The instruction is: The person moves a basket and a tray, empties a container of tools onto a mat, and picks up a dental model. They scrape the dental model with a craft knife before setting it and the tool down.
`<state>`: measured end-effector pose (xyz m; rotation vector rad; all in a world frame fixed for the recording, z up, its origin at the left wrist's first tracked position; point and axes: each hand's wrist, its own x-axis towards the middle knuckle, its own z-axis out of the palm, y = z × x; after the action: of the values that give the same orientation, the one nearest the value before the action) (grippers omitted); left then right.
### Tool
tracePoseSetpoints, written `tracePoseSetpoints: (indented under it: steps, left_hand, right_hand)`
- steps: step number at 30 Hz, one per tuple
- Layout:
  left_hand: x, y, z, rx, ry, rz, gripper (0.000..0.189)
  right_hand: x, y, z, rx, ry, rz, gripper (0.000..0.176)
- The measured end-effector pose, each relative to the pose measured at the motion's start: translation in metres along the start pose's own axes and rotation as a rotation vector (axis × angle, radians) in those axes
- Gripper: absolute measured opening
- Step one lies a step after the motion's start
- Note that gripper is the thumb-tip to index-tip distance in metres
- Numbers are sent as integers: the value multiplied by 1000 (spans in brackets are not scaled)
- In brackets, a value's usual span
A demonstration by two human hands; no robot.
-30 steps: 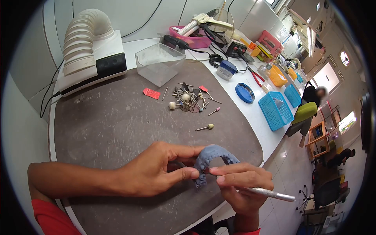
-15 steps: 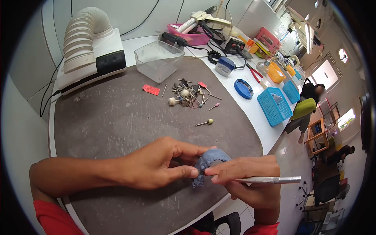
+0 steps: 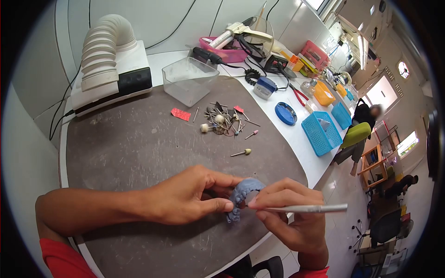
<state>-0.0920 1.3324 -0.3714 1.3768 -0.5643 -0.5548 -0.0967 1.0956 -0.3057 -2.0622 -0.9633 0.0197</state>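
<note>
A blue-grey dental cast (image 3: 241, 191), with a curved row of teeth, is held above the near edge of the mat. My left hand (image 3: 187, 197) is closed on its left side, thumb in front and index finger along the top. My right hand (image 3: 292, 208) grips a slim hand tool with a silver handle (image 3: 320, 208), which points left into the cast's inner curve. The tool's working tip is hidden by my fingers and the cast. Beyond my hands, a greenish-yellow mounted polishing point (image 3: 246, 152) lies on the mat.
Several burs and polishing bits (image 3: 222, 120) lie heaped on the brown mat (image 3: 120, 153) beside a clear plastic bin (image 3: 191, 85). A white extractor with a ribbed hose (image 3: 99, 55) stands back left. Blue baskets (image 3: 320, 134) line the right; a person (image 3: 364, 116) sits beyond.
My right hand has shifted slightly left and its fingers have lifted and opened out around the tool. The handle has moved left and up. My left hand keeps its hold on the dental cast.
</note>
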Motion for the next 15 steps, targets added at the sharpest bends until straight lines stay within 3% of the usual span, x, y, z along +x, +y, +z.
tracePoseSetpoints:
  steps: [3, 15]
  left_hand:
    - [-1, 2, 0, 17, 0, -3, 42]
    - [0, 4, -1, 35, -7, -29, 44]
  right_hand:
    - [-8, 13, 5, 198, 107, 103, 17]
    - [-6, 16, 3, 252, 134, 220, 21]
